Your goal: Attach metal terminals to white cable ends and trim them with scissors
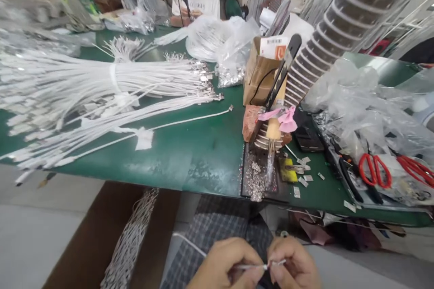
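Observation:
Both my hands are low at the bottom edge, over my lap in checked trousers. My left hand [222, 264] is closed round a thin white cable [190, 243] that trails off to the left. My right hand [293, 264] pinches the cable's tip [276, 263], where a small metal end piece shows between the fingers. The two hands almost touch. Ahead of them, on the green table [190, 158], lies a large bundle of white cables with metal ends [111, 86].
A soldering iron stand [271, 140] with a pile of metal bits [254, 180] sits at the table's front edge. Red scissors [373, 169] and clear plastic bags lie to the right. A brown box stands behind. A cardboard box of cables [130, 239] stands below left. Another person sits across the table.

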`<state>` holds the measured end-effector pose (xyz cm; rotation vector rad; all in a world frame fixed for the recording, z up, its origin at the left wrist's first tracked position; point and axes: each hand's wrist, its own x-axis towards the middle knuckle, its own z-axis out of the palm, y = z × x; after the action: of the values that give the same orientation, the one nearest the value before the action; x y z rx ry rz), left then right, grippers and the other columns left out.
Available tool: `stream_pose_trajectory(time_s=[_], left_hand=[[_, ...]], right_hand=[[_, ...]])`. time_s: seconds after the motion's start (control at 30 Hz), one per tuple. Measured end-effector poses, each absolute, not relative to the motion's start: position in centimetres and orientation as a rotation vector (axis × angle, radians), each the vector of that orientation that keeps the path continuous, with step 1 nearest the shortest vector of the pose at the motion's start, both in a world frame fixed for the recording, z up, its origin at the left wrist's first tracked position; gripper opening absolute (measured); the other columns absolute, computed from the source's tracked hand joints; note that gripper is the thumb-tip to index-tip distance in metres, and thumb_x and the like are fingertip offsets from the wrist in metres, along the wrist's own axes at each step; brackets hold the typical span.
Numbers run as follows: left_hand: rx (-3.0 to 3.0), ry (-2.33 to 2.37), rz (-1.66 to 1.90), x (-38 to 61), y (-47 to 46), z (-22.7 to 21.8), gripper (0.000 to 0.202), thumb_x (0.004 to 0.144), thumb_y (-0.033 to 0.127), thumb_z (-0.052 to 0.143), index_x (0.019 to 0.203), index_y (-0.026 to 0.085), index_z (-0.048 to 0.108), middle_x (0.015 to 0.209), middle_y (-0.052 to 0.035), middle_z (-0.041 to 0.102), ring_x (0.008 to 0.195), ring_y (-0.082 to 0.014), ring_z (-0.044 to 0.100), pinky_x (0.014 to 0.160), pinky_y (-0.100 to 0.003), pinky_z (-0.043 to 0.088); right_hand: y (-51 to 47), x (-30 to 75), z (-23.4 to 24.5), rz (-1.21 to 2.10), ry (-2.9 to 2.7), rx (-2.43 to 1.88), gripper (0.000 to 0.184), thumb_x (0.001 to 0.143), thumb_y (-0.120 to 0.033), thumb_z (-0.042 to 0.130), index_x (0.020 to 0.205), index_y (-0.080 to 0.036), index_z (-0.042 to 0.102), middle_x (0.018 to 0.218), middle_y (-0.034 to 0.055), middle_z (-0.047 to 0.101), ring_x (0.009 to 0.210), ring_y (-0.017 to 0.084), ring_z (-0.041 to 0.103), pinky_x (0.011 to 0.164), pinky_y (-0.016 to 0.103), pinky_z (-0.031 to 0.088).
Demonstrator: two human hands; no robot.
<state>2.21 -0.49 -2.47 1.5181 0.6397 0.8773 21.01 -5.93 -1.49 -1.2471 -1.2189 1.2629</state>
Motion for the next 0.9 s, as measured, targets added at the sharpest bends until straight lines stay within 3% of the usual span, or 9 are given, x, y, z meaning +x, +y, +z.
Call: stream_pose_trajectory(time_s=[0.17, 0.47, 0.63, 0.8, 0.9], left_hand=[[1.192, 0.727, 0.532, 1.7, -0.4, -1.3, 0.034, 0.098, 0.045, 0.057, 0.085, 0.016, 0.067, 0.065, 0.0, 0.054, 0.059, -0.0106, 0.046, 0.055, -0.021, 0.035], [1.281, 0.679, 0.635, 1.7, -0.2, -2.8, 0.026, 0.102, 0.035, 0.053, 0.088, 0.019, 0.069, 0.062, 0.0023, 0.055, 0.054, -0.0093, 0.049, 0.049, -0.019, 0.036], [1.357, 0.706, 0.707, 1.8, 0.1, -2.3, 0.019, 0.099, 0.027, 0.059, 0.085, 0.02, 0.068, 0.067, 0.0024, 0.063, 0.059, -0.0084, 0.056, 0.053, -0.017, 0.041], [1.439, 0.741, 0.722, 1.9, 0.5, -1.7, 0.019, 0.098, 0.026, 0.06, 0.083, 0.021, 0.07, 0.069, 0.0019, 0.063, 0.061, -0.0087, 0.058, 0.054, -0.017, 0.042], [1.441, 0.801, 0.669, 1.7, 0.7, -1.3, 0.022, 0.099, 0.028, 0.057, 0.082, 0.021, 0.07, 0.069, 0.0009, 0.062, 0.062, -0.0101, 0.058, 0.056, -0.02, 0.043]], right_hand=[[-4.3, 21.2, -0.9, 1.125, -1.476, -1.154, 0.017, 0.1, -0.036, 0.055, 0.096, -0.02, 0.06, 0.071, -0.0007, 0.054, 0.064, 0.003, 0.05, 0.062, 0.011, 0.041], [-4.0, 21.0, -0.2, 1.212, -1.34, -1.271, 0.011, 0.101, -0.023, 0.053, 0.092, -0.016, 0.056, 0.066, -0.0032, 0.054, 0.056, 0.0, 0.051, 0.058, 0.006, 0.044], [-4.1, 21.0, -0.5, 1.179, -1.367, -1.29, 0.003, 0.099, -0.018, 0.053, 0.098, -0.019, 0.056, 0.07, -0.0039, 0.055, 0.058, 0.0, 0.053, 0.058, 0.006, 0.044], [-3.9, 20.6, -0.5, 1.121, -1.432, -1.341, 0.006, 0.1, -0.021, 0.052, 0.096, -0.018, 0.055, 0.069, -0.0026, 0.054, 0.058, 0.001, 0.051, 0.057, 0.008, 0.043], [-3.7, 20.8, -0.5, 1.062, -1.407, -1.403, 0.011, 0.1, -0.025, 0.054, 0.093, -0.018, 0.049, 0.065, -0.0051, 0.046, 0.053, 0.001, 0.043, 0.051, 0.009, 0.038]])
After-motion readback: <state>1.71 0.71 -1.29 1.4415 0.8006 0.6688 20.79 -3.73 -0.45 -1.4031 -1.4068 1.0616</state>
